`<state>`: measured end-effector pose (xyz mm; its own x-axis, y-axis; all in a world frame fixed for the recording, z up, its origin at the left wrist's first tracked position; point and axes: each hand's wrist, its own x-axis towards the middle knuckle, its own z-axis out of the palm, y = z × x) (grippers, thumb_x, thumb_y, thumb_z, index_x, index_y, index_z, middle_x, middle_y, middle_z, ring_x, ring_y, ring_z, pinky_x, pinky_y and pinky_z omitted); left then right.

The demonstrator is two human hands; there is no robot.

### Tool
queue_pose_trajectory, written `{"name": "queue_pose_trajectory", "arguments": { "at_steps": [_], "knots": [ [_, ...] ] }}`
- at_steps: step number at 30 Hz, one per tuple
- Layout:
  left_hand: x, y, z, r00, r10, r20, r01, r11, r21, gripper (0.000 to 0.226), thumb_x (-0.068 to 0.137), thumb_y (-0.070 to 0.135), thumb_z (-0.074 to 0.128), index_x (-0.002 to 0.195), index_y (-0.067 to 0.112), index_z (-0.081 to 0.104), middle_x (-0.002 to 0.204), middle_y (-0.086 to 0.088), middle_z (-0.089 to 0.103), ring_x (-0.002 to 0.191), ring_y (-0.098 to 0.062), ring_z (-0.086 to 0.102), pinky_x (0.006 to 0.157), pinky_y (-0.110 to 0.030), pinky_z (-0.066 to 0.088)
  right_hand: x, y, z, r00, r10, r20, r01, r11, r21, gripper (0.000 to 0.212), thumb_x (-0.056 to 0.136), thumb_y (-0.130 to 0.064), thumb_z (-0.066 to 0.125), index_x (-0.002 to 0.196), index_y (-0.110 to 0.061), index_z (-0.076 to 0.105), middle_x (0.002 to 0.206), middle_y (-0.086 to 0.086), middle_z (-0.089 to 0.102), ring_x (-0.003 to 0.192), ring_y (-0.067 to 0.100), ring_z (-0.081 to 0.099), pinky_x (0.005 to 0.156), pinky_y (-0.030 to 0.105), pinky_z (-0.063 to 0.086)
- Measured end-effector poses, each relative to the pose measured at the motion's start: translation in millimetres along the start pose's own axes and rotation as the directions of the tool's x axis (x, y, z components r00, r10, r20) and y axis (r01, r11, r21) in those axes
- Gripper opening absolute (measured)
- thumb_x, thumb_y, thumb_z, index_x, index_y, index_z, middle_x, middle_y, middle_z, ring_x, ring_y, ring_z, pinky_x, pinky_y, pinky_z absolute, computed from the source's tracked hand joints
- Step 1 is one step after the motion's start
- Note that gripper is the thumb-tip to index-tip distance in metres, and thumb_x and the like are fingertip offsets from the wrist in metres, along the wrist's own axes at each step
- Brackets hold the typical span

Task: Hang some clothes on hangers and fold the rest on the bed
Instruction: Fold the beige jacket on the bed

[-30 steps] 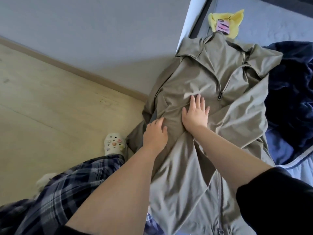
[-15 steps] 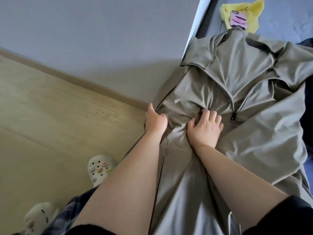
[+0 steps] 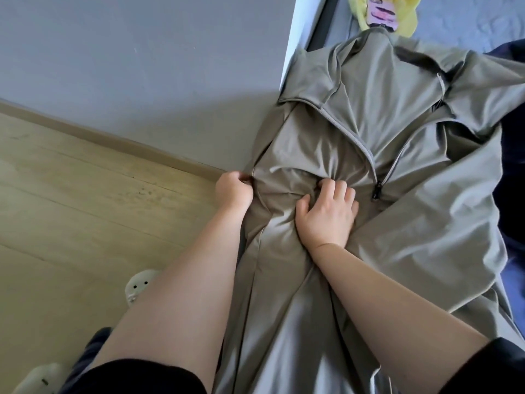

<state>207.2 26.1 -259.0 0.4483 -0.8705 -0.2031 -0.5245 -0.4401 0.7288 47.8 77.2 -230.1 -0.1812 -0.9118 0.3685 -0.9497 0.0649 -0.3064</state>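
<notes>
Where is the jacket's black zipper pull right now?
Head view, right of centre: the zipper pull lies on the khaki jacket, just right of the right hand.

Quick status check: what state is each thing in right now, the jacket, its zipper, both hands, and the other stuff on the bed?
jacket: lying front up on the bed, wrinkled.
zipper: open at the top, slider partway down the chest.
left hand: pinches the jacket's side edge.
right hand: fingers curled, bunching fabric beside the zipper.
yellow cloth: crumpled, just past the collar.
dark blue fabric: heaped beside the jacket.
</notes>
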Motion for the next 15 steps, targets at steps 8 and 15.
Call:
{"name": "queue_pose_trajectory", "arguments": {
  "at_steps": [8, 15],
  "knots": [
    [5, 0, -25, 0.979, -0.132, 0.155, 0.199, 0.783, -0.589, 0.02, 0.075, 0.002, 0.05, 0.061, 0.016, 0.048, 0.064, -0.002, 0.051, 0.071, -0.021, 0.046, 0.066, -0.031, 0.032, 0, 0, -1, 1.0, -0.001, 0.001, 0.001, 1.0, 0.004, 0.032, 0.073, -0.03, 0.048, 0.09, -0.004, 0.057, 0.09, 0.017, 0.056, 0.086, 0.037, 0.052, 0.072, 0.044, 0.04],
    [11, 3, -51, 0.925, -0.102, 0.367, 0.316, 0.744, -0.589, 0.016, 0.084, 0.025, 0.051, 0.071, 0.018, 0.057, 0.061, 0.001, 0.057, 0.056, -0.016, 0.049, 0.057, -0.026, 0.037, 0, -1, -1, 1.0, -0.002, 0.016, 0.002, 1.0, 0.007, 0.037, 0.073, -0.032, 0.043, 0.092, -0.003, 0.056, 0.092, 0.018, 0.056, 0.088, 0.038, 0.052, 0.074, 0.045, 0.04]
  ]
}}
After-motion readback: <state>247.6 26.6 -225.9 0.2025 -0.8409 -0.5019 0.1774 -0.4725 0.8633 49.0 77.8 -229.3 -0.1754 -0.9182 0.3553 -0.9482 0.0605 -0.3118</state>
